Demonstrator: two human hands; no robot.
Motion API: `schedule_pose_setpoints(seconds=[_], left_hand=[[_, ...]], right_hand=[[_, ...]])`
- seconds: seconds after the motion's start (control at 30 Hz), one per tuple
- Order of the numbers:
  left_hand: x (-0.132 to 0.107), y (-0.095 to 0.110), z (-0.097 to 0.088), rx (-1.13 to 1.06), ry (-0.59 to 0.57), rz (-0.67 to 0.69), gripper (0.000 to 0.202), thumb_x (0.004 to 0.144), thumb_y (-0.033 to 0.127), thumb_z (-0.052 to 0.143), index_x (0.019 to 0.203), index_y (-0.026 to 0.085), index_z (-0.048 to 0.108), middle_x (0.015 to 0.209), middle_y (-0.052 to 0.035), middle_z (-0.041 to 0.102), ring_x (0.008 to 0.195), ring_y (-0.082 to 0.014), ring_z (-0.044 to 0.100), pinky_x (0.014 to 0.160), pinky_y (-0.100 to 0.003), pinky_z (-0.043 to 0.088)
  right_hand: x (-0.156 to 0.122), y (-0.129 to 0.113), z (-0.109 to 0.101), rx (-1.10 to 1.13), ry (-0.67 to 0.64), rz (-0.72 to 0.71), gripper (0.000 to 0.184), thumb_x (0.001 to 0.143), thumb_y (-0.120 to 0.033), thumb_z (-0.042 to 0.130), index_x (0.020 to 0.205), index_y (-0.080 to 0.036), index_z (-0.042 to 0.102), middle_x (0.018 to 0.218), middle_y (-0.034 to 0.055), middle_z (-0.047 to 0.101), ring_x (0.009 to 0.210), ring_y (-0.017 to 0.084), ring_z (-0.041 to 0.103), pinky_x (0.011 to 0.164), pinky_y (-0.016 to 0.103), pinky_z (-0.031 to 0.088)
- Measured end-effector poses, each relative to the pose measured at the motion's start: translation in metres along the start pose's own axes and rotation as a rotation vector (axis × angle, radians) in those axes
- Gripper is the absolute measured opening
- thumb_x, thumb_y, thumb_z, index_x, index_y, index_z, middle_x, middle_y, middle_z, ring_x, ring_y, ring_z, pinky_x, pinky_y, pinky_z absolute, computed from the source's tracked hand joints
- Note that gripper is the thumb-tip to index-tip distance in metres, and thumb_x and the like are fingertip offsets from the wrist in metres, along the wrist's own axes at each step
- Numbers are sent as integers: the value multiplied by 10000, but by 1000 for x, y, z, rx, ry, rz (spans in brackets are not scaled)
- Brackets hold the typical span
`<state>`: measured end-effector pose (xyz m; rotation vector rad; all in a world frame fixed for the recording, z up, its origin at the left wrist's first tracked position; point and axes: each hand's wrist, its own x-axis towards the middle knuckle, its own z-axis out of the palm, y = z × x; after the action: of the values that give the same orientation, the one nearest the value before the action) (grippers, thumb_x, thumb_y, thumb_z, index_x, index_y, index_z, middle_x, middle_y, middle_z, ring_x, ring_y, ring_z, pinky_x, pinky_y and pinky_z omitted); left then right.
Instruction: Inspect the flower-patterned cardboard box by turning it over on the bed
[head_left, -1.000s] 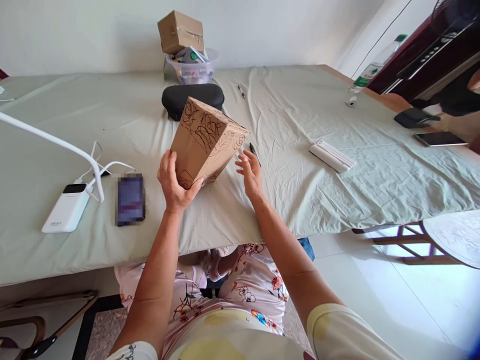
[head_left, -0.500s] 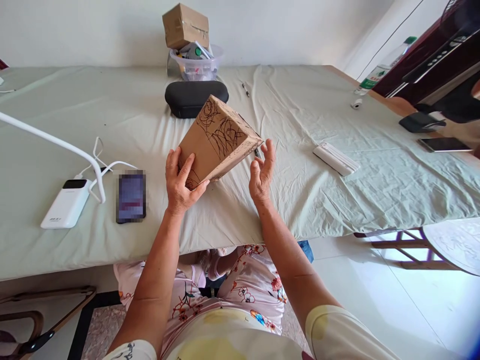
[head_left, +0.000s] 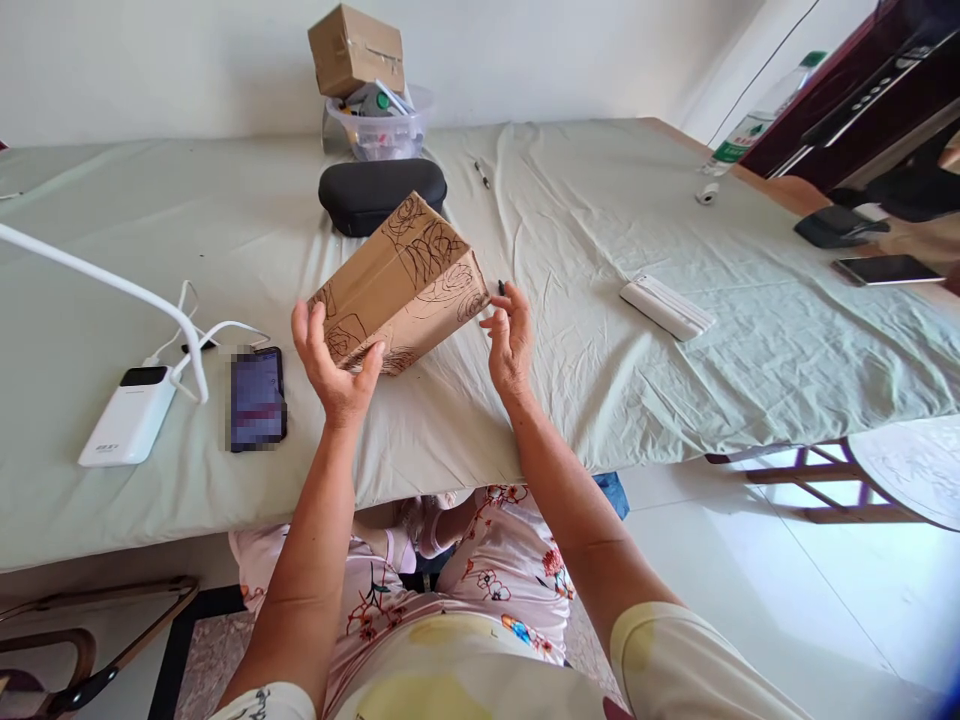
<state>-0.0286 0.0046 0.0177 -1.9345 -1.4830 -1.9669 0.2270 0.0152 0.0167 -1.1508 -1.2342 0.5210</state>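
A brown cardboard box covered in black scribbles sits tilted over the cloth in front of me. My left hand grips its near left end, thumb on the lower edge and fingers around the far side. At the box's right corner, my right hand has its fingertips against the edge, the fingers bent. Just beyond those fingers shows the dark end of a pen; whether it is held or lies on the cloth I cannot make out. The box's underside is hidden.
Behind the box lie a black case and a pen. A plastic basin carries another carton. Left are a power bank and phone; right, a white case and bottle.
The box has turned in my hands, showing a long edge and more of its scribbled end. My left hand has shifted left, and my right fingers have closed in to the corner.
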Motion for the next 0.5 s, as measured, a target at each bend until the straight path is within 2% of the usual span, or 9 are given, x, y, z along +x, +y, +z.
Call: schedule_pose_setpoints(seconds=[0.1, 0.2, 0.33, 0.5], left_hand=[[0, -2, 1, 9, 71, -31, 963, 846, 723, 727, 1588, 217, 379, 1652, -194, 375, 1594, -358, 355, 1354, -538, 261], [0, -4, 2, 9, 89, -42, 949, 860, 695, 729, 1599, 229, 358, 1643, -184, 391, 1583, -344, 379, 1347, -530, 289], [-1, -4, 4, -2, 90, -42, 894, 878, 669, 726, 1571, 213, 394, 1637, -199, 419, 1581, -336, 400, 1337, -523, 322], [-2, -5, 6, -72, 99, -53, 777, 889, 649, 732, 1485, 218, 481, 1661, -189, 413, 1604, -330, 370, 1356, -524, 283]], right_hand=[[1, 4, 1, -9, -26, 57, 770, 965, -875, 404, 1456, -311, 586, 1200, 96, 729, 878, 227, 697, 871, 431, 615], [1, 7, 1, -47, -59, 88, 747, 972, -870, 395, 1395, -303, 633, 1099, 71, 750, 721, 186, 668, 789, 390, 595], [0, 7, 0, -74, -67, 99, 782, 944, -908, 385, 1320, -288, 676, 1018, 56, 753, 662, 177, 658, 747, 377, 572], [0, 4, 1, -67, -61, 98, 780, 942, -908, 386, 1263, -266, 692, 944, 42, 748, 651, 170, 652, 737, 362, 559]])
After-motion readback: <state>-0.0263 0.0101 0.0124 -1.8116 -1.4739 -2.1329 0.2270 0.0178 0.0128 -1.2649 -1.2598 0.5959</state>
